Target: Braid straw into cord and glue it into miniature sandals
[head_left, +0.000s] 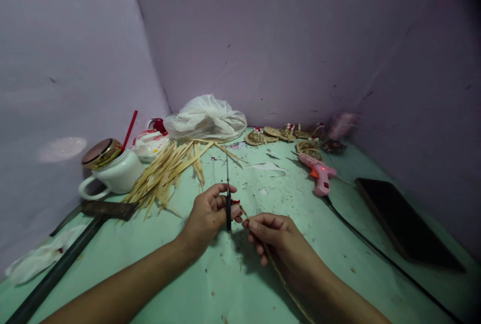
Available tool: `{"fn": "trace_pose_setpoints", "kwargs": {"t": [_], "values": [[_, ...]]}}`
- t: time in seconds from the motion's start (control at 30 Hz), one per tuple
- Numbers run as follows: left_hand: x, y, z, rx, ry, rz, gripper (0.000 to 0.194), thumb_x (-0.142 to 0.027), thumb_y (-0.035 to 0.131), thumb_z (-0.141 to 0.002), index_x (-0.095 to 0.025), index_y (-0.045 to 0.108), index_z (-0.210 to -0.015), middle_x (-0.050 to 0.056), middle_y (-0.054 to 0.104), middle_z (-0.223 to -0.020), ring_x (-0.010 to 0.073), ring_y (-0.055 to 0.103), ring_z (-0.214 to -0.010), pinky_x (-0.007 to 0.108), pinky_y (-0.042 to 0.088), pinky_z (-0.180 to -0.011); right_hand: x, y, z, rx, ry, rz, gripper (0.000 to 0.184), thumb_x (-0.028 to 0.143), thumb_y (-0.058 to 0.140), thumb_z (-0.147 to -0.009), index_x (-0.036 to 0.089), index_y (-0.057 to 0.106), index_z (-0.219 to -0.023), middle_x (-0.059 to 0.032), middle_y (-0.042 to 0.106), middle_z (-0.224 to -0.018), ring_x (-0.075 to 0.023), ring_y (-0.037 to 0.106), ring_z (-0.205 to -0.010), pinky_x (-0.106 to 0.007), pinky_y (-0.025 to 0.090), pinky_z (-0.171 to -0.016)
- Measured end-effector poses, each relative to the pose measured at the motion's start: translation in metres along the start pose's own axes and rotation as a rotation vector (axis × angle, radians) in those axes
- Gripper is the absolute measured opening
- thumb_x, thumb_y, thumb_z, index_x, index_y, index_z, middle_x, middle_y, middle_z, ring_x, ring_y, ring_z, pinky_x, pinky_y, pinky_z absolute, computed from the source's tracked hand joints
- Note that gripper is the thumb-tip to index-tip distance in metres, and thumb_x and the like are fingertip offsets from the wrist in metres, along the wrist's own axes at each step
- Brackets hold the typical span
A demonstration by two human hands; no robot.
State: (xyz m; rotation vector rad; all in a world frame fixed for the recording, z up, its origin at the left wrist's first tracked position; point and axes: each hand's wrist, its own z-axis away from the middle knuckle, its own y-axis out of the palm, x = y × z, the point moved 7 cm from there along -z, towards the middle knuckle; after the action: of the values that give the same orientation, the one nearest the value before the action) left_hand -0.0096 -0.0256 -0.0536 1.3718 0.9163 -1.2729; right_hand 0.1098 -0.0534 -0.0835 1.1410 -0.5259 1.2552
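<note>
Over a pale-green tabletop (pixel 191 289), the left hand (pixel 210 211) curls round a forward-pointing black-handled tool (pixel 228 210); the right hand (pixel 278 235), palm inward, pinches a straw strand (pixel 280 275) that trails past its wrist. Working the strand's far end seems underway, calling for a steady pinch; straw strips (pixel 165 174) lie beyond.

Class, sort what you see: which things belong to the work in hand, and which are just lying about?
Belonging to the work, it seems:
black-handled tool, in the left hand
straw strand, pinched by the right hand
loose straw strips
woven pieces
pink glue gun, its light on

Probably just lying about:
white mug
hammer
plastic bag
flat black device
</note>
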Motion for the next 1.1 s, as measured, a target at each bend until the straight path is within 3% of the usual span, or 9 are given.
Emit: {"fn": "trace_pose_setpoints", "kwargs": {"t": [0.13, 0.23, 0.37, 0.47, 0.7, 0.9, 1.1], "values": [[-0.021, -0.012, 0.001, -0.045, 0.190, -0.444, 0.030, -0.024, 0.061, -0.069, -0.015, 0.048, -0.094, -0.001, 0.057, -0.067, 0.0115, 0.054, -0.059, 0.023, 0.043, -0.055, 0.011, -0.014, -0.004, -0.108, -0.026, -0.063, 0.026, 0.025, 0.075, -0.056, 0.009, 0.067, -0.074, 0.0011, 0.056, -0.048, -0.0049, 0.042, -0.036, -0.016, 0.034, -0.032], [-0.035, -0.011, 0.005, 0.021, 0.408, -0.773, 0.031, -0.021, 0.058, -0.069, -0.015, 0.050, -0.098, 0.000, 0.059, -0.073, 0.0129, 0.054, -0.064, 0.026, 0.044, -0.061, 0.018, -0.021, -0.005, -0.156, -0.065, -0.074, 0.032, 0.023, 0.074, -0.056, 0.008, 0.067, -0.083, 0.0012, 0.057, -0.048, -0.0056, 0.043, -0.036, -0.017, 0.035, -0.032], [-0.035, 0.000, 0.012, 0.096, 0.620, -1.178, 0.035, -0.017, 0.053, -0.066, -0.019, 0.054, -0.100, 0.000, 0.063, -0.073, 0.0152, 0.056, -0.062, 0.030, 0.041, -0.062, 0.025, -0.029, -0.004, -0.261, -0.134, -0.030, 0.033, 0.022, 0.071, -0.055, 0.008, 0.067, -0.084, 0.0026, 0.055, -0.046, -0.0057, 0.042, -0.035, -0.017, 0.033, -0.031], [-0.029, 0.006, 0.015, 0.094, 0.683, -1.402, 0.040, -0.022, 0.053, -0.066, -0.018, 0.054, -0.106, 0.002, 0.066, -0.076, 0.0197, 0.058, -0.063, 0.034, 0.040, -0.061, 0.030, -0.033, -0.004, -0.324, -0.239, 0.062, 0.029, 0.024, 0.068, -0.058, 0.008, 0.068, -0.082, 0.0036, 0.054, -0.045, -0.0053, 0.040, -0.034, -0.017, 0.032, -0.032], [-0.026, 0.006, 0.015, 0.062, 0.726, -1.539, 0.042, -0.024, 0.052, -0.068, -0.016, 0.054, -0.109, 0.004, 0.066, -0.076, 0.0223, 0.058, -0.062, 0.036, 0.041, -0.057, 0.037, -0.037, -0.002, -0.357, -0.329, 0.234, 0.026, 0.024, 0.062, -0.063, 0.011, 0.070, -0.084, 0.0043, 0.053, -0.046, -0.0063, 0.040, -0.035, -0.019, 0.031, -0.034], [-0.028, 0.013, 0.020, 0.070, 0.813, -1.579, 0.041, -0.023, 0.051, -0.070, -0.014, 0.055, -0.109, 0.006, 0.064, -0.074, 0.0215, 0.056, -0.060, 0.036, 0.042, -0.056, 0.038, -0.037, -0.001, -0.356, -0.333, 0.273, 0.024, 0.026, 0.062, -0.064, 0.012, 0.071, -0.081, 0.0043, 0.053, -0.046, -0.0066, 0.039, -0.034, -0.020, 0.030, -0.035], [-0.026, 0.011, 0.017, 0.080, 0.811, -1.574, 0.040, -0.017, 0.048, -0.069, -0.014, 0.055, -0.109, 0.004, 0.065, -0.069, 0.0198, 0.056, -0.055, 0.034, 0.042, -0.053, 0.040, -0.036, 0.001, -0.352, -0.334, 0.273, 0.022, 0.025, 0.064, -0.064, 0.013, 0.071, -0.081, 0.0039, 0.054, -0.046, -0.0069, 0.040, -0.034, -0.021, 0.030, -0.035]]}}
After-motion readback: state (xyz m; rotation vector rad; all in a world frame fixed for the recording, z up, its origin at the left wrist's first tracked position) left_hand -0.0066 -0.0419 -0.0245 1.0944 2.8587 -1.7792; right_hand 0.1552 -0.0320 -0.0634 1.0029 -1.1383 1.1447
